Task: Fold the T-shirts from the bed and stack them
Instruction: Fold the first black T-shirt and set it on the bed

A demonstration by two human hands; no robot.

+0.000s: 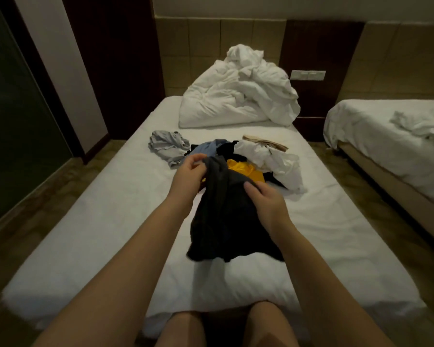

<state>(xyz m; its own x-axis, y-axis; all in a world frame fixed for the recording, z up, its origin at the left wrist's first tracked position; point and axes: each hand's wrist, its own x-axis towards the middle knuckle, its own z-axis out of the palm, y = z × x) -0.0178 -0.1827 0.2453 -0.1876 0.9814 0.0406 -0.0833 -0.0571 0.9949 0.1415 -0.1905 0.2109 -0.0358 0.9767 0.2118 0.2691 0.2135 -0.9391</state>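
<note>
- Gripping the dark shirt (223, 221) near its top with left hand (189, 171) and right hand (268, 204) — fingers curled onto cloth.
- Held bunched, hem resting on the bed (98, 234), just before the pile (268, 156).
- Might fold crooked if laid down twisted, sleeves and seams not yet sorted out.
- Might drag the yellow shirt (246, 171) along — seemingly lying against it.

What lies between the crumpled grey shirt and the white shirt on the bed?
Head view: a blue garment and a black garment lie between them.
</note>
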